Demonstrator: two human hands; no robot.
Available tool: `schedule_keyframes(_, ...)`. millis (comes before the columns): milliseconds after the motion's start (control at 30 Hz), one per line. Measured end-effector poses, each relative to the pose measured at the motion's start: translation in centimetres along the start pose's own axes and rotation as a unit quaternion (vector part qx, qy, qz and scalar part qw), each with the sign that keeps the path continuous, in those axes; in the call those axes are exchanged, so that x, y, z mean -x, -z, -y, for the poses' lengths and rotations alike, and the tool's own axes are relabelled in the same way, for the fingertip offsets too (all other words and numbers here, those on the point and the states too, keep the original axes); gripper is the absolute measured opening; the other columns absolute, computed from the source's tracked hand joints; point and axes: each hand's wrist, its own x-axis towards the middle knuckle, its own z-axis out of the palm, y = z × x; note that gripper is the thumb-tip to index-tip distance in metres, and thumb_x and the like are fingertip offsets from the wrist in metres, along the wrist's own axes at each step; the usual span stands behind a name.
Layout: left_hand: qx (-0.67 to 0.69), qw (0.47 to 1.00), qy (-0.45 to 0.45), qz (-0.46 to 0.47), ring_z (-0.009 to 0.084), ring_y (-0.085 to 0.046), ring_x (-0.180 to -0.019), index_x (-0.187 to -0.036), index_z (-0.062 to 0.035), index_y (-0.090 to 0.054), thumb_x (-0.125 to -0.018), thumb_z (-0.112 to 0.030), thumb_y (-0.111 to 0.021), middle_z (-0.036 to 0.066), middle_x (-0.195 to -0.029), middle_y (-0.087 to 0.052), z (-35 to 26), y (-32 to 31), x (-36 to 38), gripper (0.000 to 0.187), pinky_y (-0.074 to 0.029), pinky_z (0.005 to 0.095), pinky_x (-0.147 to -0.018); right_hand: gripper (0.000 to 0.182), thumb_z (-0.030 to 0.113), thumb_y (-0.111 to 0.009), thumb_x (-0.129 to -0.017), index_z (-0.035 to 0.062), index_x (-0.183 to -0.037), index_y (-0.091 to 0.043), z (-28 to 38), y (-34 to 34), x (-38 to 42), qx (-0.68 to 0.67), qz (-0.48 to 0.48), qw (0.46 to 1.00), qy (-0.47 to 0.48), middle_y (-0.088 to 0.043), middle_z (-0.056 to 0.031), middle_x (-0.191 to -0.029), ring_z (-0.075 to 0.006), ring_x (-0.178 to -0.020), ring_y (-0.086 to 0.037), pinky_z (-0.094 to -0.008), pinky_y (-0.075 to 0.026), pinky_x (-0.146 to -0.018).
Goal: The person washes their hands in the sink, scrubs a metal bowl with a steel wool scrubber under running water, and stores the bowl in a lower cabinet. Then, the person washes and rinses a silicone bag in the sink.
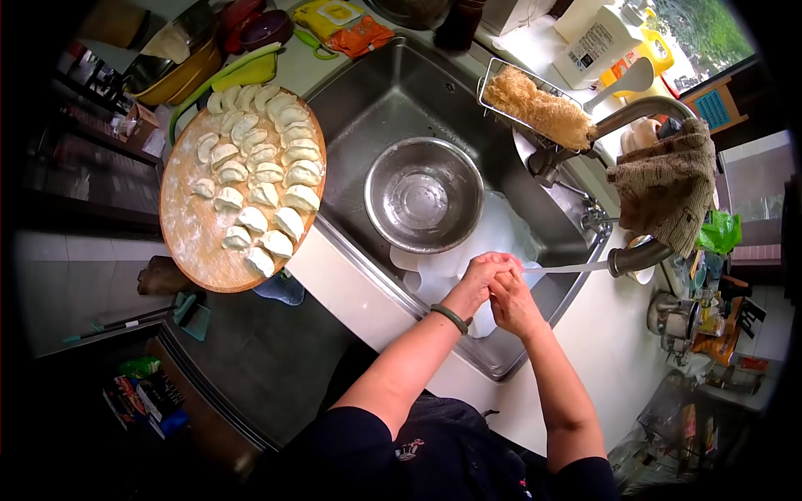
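My left hand [484, 275], with a dark bracelet at the wrist, is pressed against my right hand [514, 307] over the sink [342, 171]. Both have their fingers closed around each other, and no object shows between them. A stream of water [564, 269] runs from the faucet spout [628, 260] onto the fingers. Beneath my hands, whitish translucent plastic [511, 230] lies in the basin. Just beyond them sits a steel bowl [380, 204], wet inside.
Left of the sink, a round wooden board [188, 242] carries rows of dumplings [266, 171], its edge overhanging the counter [342, 271]. A wire rack holds a loofah [535, 104] behind the sink. A brown cloth [664, 184] drapes over the faucet, near a white jug [595, 54].
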Motion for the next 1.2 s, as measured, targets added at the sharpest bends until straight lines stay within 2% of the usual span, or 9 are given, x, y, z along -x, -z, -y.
schedule_keyframes(400,0.022,0.999,-0.009,-0.021,0.0144,-0.057,-0.070,-0.080,-0.0009,-0.053,-0.085,-0.011,-0.053,0.008,-0.077,-0.058,1.6,0.0,-0.9,0.011,-0.048,0.0274,-0.066,0.035,-0.004,-0.050,-0.060,0.0005,-0.094,-0.055,-0.8,-0.4,0.8,-0.081,0.040,0.991,-0.095,-0.053,-0.0160,-0.101,-0.0368,-0.108,-0.043,-0.0454,-0.026,-0.102)
schedule_keyframes(500,-0.006,0.998,-0.017,-0.067,0.0146,-0.057,-0.071,-0.080,-0.0014,-0.053,-0.086,-0.012,-0.052,0.008,-0.077,-0.058,1.5,-0.2,-1.1,0.013,-0.048,0.0267,-0.067,0.034,-0.004,-0.049,-0.061,0.0004,-0.093,-0.055,-0.6,-0.8,0.8,-0.006,-0.018,0.999,-0.027,-0.053,-0.0172,-0.103,-0.0361,-0.108,-0.043,-0.0440,-0.028,-0.101)
schedule_keyframes(733,0.065,0.995,0.033,-0.061,0.0211,-0.054,-0.090,-0.093,-0.0015,-0.055,-0.091,-0.040,-0.034,0.011,-0.096,-0.058,0.3,0.1,-2.8,0.044,-0.043,0.0345,-0.080,0.038,0.009,-0.051,-0.076,-0.0014,-0.112,-0.050,-0.8,-1.3,-0.5,-0.148,-0.051,0.986,-0.059,-0.044,-0.0165,-0.125,-0.0338,-0.121,-0.034,-0.0388,-0.021,-0.104)
schedule_keyframes(800,-0.065,0.993,-0.047,-0.091,0.0198,-0.043,-0.111,-0.110,-0.0047,-0.054,-0.090,-0.043,-0.031,0.009,-0.114,-0.053,1.2,-0.6,-4.3,0.048,-0.032,0.0339,-0.094,0.053,0.033,-0.044,-0.087,0.0017,-0.129,-0.036,-0.2,-2.4,0.0,-0.546,-0.128,0.775,-0.292,-0.028,-0.0101,-0.139,-0.0255,-0.130,-0.021,-0.0349,-0.013,-0.106)
schedule_keyframes(833,-0.101,0.984,-0.117,-0.088,0.0215,-0.042,-0.114,-0.113,-0.0033,-0.051,-0.089,-0.043,-0.032,0.010,-0.120,-0.049,2.3,-0.8,-4.7,0.050,-0.031,0.0334,-0.096,0.064,0.049,-0.033,-0.089,0.0056,-0.136,-0.025,-1.5,-3.5,0.5,-0.596,-0.103,0.734,-0.310,-0.017,-0.0062,-0.143,-0.0197,-0.132,-0.012,-0.0332,-0.009,-0.106)
schedule_keyframes(867,-0.139,0.968,-0.188,-0.087,0.0231,-0.040,-0.116,-0.117,-0.0018,-0.049,-0.088,-0.043,-0.032,0.012,-0.126,-0.045,3.3,-1.1,-4.7,0.053,-0.029,0.0329,-0.097,0.057,0.040,-0.034,-0.092,0.0041,-0.135,-0.025,-2.3,-3.7,0.3,-0.622,-0.137,0.662,-0.396,-0.022,-0.0078,-0.141,-0.0192,-0.129,-0.021,-0.0301,-0.015,-0.105)
schedule_keyframes(1000,-0.192,0.957,-0.197,-0.087,0.0220,-0.017,-0.130,-0.136,-0.0042,-0.017,-0.090,-0.043,-0.029,0.010,-0.141,-0.020,10.8,-2.4,-3.6,0.061,-0.017,0.0317,-0.105,0.054,0.038,-0.040,-0.090,0.0088,-0.134,-0.029,-9.5,-4.8,-0.1,-0.585,-0.260,0.691,-0.336,-0.026,-0.0074,-0.140,-0.0199,-0.127,-0.026,-0.0306,-0.020,-0.103)
schedule_keyframes(1033,-0.245,0.926,-0.242,-0.153,0.0284,-0.039,-0.116,-0.116,-0.0024,-0.046,-0.089,-0.048,-0.025,0.016,-0.123,-0.044,6.5,-7.4,0.6,0.058,-0.033,0.0373,-0.095,0.053,0.034,-0.041,-0.090,0.0083,-0.134,-0.029,-12.5,-5.6,1.3,-0.576,-0.251,0.709,-0.321,-0.026,-0.0079,-0.139,-0.0209,-0.127,-0.026,-0.0303,-0.021,-0.103)
schedule_keyframes(1200,-0.083,0.975,-0.079,-0.190,0.0282,-0.040,-0.111,-0.113,-0.0022,-0.047,-0.089,-0.045,-0.031,0.016,-0.115,-0.048,2.7,-1.8,-4.3,0.052,-0.030,0.0371,-0.096,0.056,0.038,-0.043,-0.088,0.0028,-0.131,-0.034,-0.8,-3.7,-2.0,-0.659,-0.195,0.635,-0.353,-0.038,-0.0064,-0.132,-0.0177,-0.121,-0.035,-0.0285,-0.025,-0.101)
